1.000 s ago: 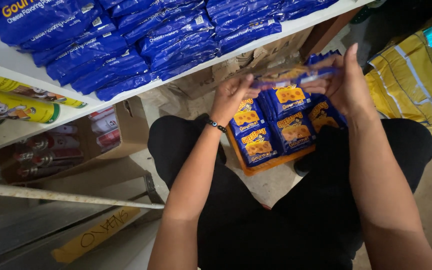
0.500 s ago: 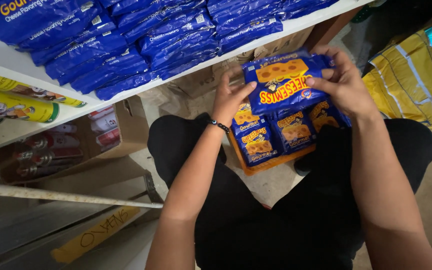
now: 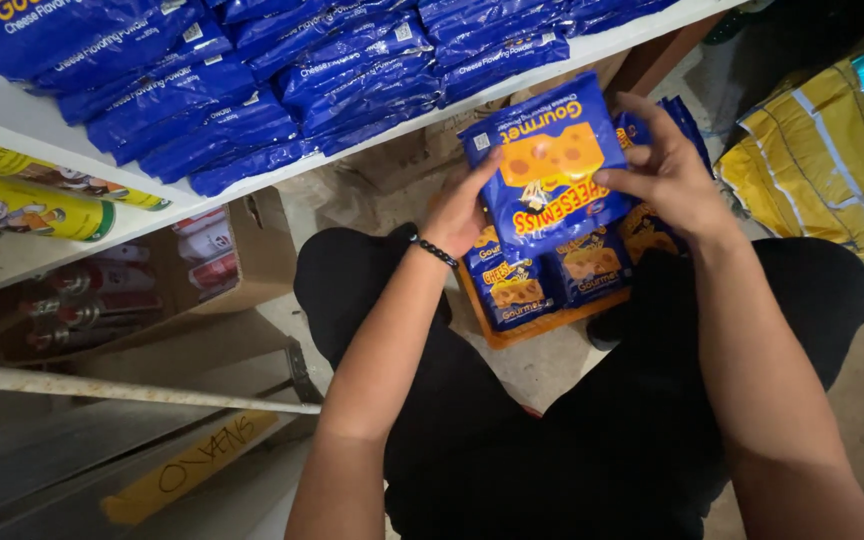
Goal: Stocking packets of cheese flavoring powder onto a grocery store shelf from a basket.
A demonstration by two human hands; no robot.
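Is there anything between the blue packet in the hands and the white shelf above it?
Nothing visible. The blue packet is held by the left hand and right hand just below the white shelf edge; only open air lies between. The shelf top already carries rows of blue packets.

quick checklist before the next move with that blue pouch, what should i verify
1. Both hands on the pouch: ok. Left hand holds one edge of the blue pouch, right hand the other.
2. Pouch lifted free of the box: ok. It sits above the orange box.
3. Pouch intact: cannot tell, only its printed front shows.
4. Free room on the white shelf: cannot tell. Stacked blue pouches fill the visible front edge.
5. More pouches left in the box: ok, several stand upright there.
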